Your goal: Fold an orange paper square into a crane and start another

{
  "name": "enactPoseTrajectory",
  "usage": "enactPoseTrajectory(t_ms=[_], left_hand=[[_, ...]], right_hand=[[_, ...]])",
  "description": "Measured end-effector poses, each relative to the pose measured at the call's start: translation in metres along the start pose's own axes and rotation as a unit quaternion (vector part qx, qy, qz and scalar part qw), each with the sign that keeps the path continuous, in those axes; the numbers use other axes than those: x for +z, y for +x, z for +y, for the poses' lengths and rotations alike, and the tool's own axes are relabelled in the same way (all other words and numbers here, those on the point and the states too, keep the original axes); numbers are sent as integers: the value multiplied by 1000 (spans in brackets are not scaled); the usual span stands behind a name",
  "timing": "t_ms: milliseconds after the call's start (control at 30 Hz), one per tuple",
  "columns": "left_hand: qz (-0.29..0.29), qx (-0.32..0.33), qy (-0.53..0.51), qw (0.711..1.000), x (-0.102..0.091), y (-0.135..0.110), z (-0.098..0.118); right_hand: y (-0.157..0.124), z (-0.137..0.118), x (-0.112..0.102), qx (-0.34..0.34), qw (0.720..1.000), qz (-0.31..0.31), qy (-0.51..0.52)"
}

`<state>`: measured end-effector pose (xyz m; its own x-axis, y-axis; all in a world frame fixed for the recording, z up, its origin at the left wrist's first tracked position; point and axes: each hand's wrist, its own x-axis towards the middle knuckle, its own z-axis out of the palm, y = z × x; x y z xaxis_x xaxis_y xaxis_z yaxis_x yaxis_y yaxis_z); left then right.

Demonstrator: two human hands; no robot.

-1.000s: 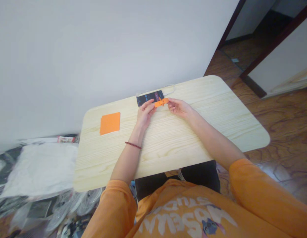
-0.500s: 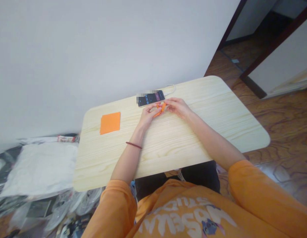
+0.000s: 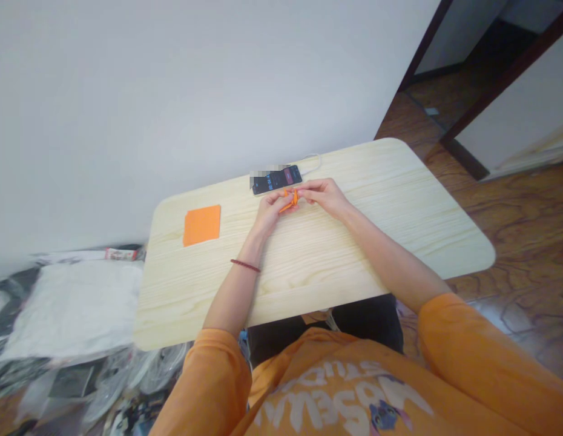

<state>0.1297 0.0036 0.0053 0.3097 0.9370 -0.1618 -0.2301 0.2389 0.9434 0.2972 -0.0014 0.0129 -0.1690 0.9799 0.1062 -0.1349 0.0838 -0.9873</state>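
Observation:
Between my hands is a small piece of folded orange paper (image 3: 289, 204), held just above the table near its back edge. My left hand (image 3: 271, 208) is closed on its left side, thumb along the near face. From the right, my right hand (image 3: 321, 195) pinches the upright flap with thumb and forefinger. Fingers cover part of the paper, so its full shape is hidden. A stack of square orange paper (image 3: 202, 225) lies on the table to the left of my left hand.
A phone (image 3: 276, 180) with a lit screen lies right behind my hands, its white cable (image 3: 316, 161) running to the right. The pale wooden table (image 3: 318, 266) stands against a white wall. Left of it are a white bag-like bundle (image 3: 77, 309) and plastic-wrapped items.
My right hand has moved slightly left, its thumb and forefinger closing on the paper's flap. The flap now stands narrower and more upright. My left hand has barely moved.

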Motion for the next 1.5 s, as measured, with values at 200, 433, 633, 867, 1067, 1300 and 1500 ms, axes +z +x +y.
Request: enactPoseTrajectory(t_ms=[200,433,633,867,1067,1300,1500], left_hand=[[-7,-8,15,1000,0,-1,1],[-21,-33,32,999,1,-3,5],[-43,-44,51,997,-1,-3,6],[-86,-42,95,991,-5,-2,5],[-87,-38,112,989,-5,0,4],[-71,-35,93,992,-2,-2,6],[-17,-14,86,996,2,0,1]], right_hand=[[1,1,-1,6,1000,2,-3],[1,-1,0,12,1000,1,-12],[-1,-5,0,4,999,2,-37],[-2,-9,0,-20,997,-7,-77],[-3,-5,0,-20,994,-24,-103],[-2,0,-2,-42,991,-8,-127],[-3,-2,-2,-89,984,31,-154]])
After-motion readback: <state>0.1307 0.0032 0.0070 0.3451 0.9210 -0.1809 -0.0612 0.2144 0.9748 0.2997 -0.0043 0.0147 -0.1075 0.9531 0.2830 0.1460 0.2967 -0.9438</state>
